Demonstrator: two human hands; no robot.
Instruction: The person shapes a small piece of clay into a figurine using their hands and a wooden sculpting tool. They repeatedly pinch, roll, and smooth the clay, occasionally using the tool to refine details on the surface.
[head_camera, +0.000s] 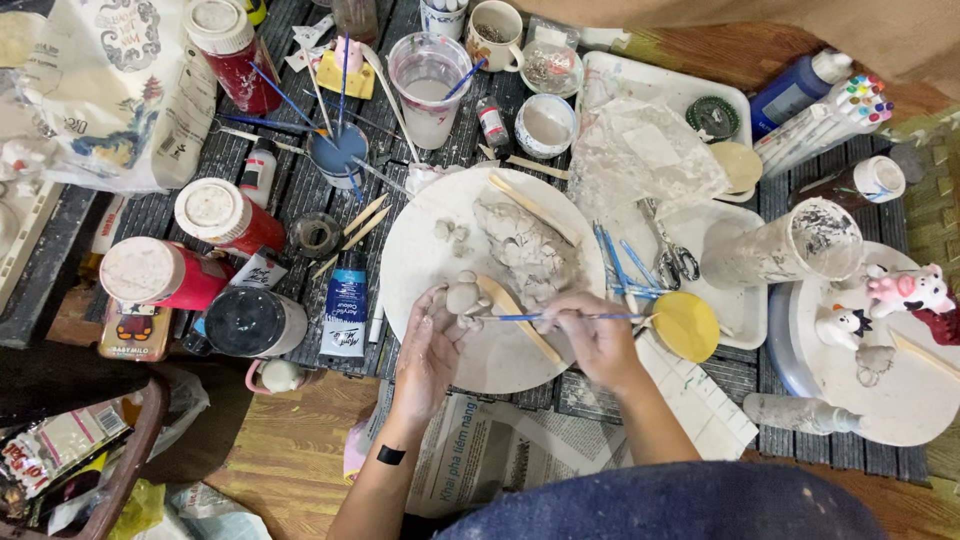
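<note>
Hands on clay piece at round board

Clutter first, far left: red jars with white lids (215, 212), a dark-lidded jar (250, 320) below them, paint tube (346, 312) lying just right of that. Blue cup (338, 155) holds brushes; clear plastic cup (428, 88) of cloudy water stands behind the board.

Left hand (430, 350) cups a small grey clay figure (463, 297) at the lower left part of the round white board (420, 250), fingers wrapped around its side, grasping it. Flat grey clay slab (525, 250) lies mid-board, wooden stick (530, 208) across it.

Right hand (590, 330) pinches a thin blue-handled brush (560, 317), held level, tip touching the figure. Grip closed on the brush.

Right of the hands: yellow round disc (686, 325), scissors (672, 255) on a white tray (745, 310), clay-smeared tumbler (785, 248) on its side. Far right: second round board (900, 400) with a painted pink-and-white cow figurine (908, 290) and a small white figurine (842, 325).
</note>
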